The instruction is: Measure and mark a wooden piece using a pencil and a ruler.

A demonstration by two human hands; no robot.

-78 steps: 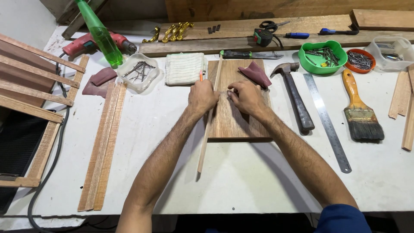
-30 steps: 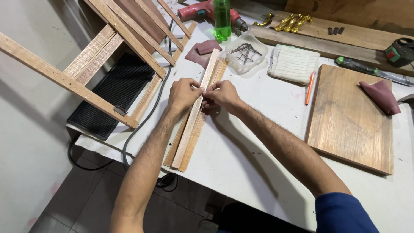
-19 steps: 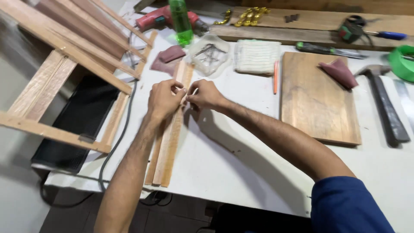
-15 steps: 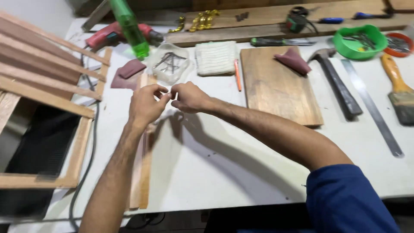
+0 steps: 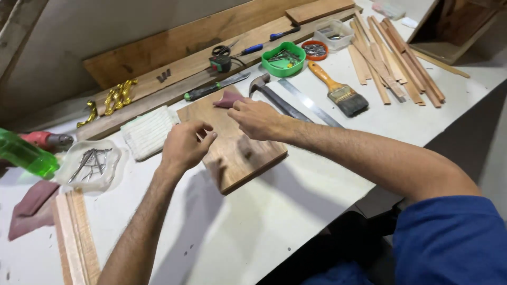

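Both hands hover over a flat wooden board (image 5: 237,145) that lies on the white worktop (image 5: 264,221). The left hand (image 5: 185,145) has its grip narrow, fingers curled in toward the thumb; whether something small is pinched there cannot be told. The right hand (image 5: 259,119) sits just beyond it, over the far part of the board, its grip loosely curled with the fingertips pointing toward the left hand; nothing shows in it clearly.

Just past the right hand's fingertips a folded reddish piece of sandpaper (image 5: 228,98) rests on the board's far corner. To the right of that hand lie a hammer (image 5: 274,95) and a long steel ruler (image 5: 309,103), and farther right a paintbrush (image 5: 338,89) with an orange handle. Beyond them stand a green bowl (image 5: 283,59) and a small orange dish (image 5: 316,49).

Left of the left hand lies a white ribbed cloth pad (image 5: 148,132), then a clear dish of nails (image 5: 90,164) and a green bottle (image 5: 26,155). Near the left forearm, thin wooden strips (image 5: 76,237) lie at the worktop's edge. A bundle of wooden slats (image 5: 396,58) lies well off to the right.
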